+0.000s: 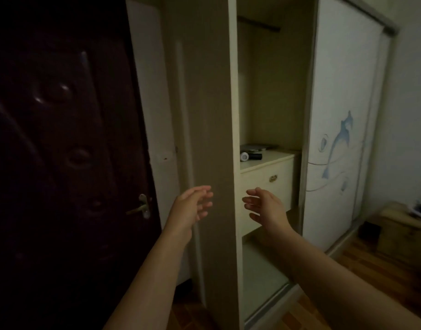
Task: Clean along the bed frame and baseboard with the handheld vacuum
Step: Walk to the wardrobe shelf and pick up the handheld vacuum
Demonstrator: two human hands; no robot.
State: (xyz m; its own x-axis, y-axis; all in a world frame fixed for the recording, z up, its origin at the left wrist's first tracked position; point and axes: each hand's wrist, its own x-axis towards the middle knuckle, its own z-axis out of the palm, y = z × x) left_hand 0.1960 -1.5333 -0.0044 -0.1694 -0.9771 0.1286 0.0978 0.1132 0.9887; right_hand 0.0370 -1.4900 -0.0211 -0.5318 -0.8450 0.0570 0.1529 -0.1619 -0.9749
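A small dark cylindrical device with a silver end (250, 156), possibly the handheld vacuum, lies on its side on top of a cream drawer unit (276, 172) inside the open wardrobe. My left hand (192, 203) and my right hand (264, 207) are both stretched forward below it, palms facing each other, fingers apart, holding nothing. The left hand is in front of the wardrobe's side panel (212, 115). The right hand is in front of the drawer front. No bed frame is in view.
A dark door with a metal handle (142, 207) fills the left. A white sliding wardrobe door with a blue dolphin picture (340, 139) stands to the right. A flat grey object (257, 146) lies behind the device. A wooden box (405, 232) sits on the wood floor far right.
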